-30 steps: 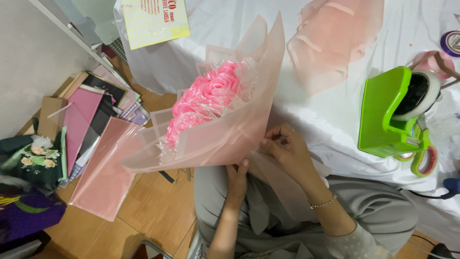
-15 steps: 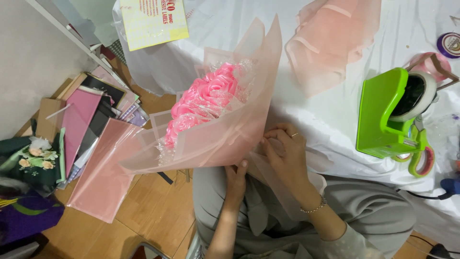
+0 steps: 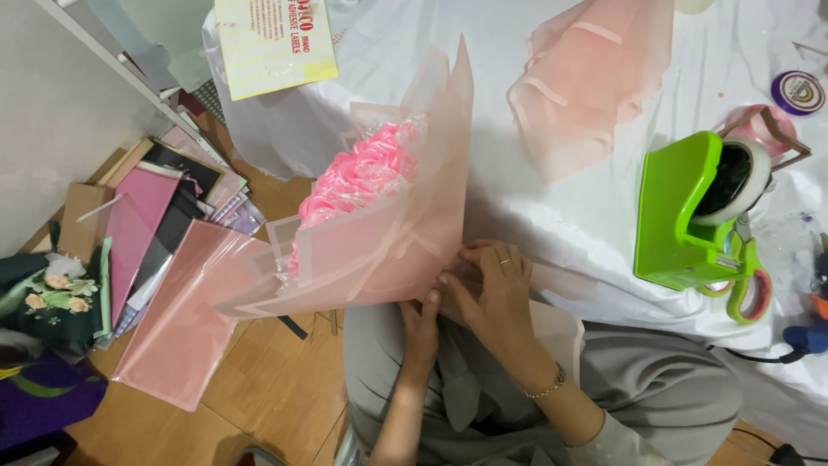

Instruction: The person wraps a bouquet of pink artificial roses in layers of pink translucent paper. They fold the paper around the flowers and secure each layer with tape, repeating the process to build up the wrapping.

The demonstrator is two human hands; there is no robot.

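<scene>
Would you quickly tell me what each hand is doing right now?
Left hand: closed on the stem end of the pink bouquet, gripping from below.
Right hand: fingers pressing the pink wrapping paper at the gather.

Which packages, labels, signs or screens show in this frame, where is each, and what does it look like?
Label pack: top left on the white-covered table, flat yellow rectangle with red print, tilted.
Round sticker: top right on the table, small purple disc with a pale centre.
Sheet packs: floor, left, flat overlapping rectangles in pink, black and lilac.
No screens or signs.
</scene>
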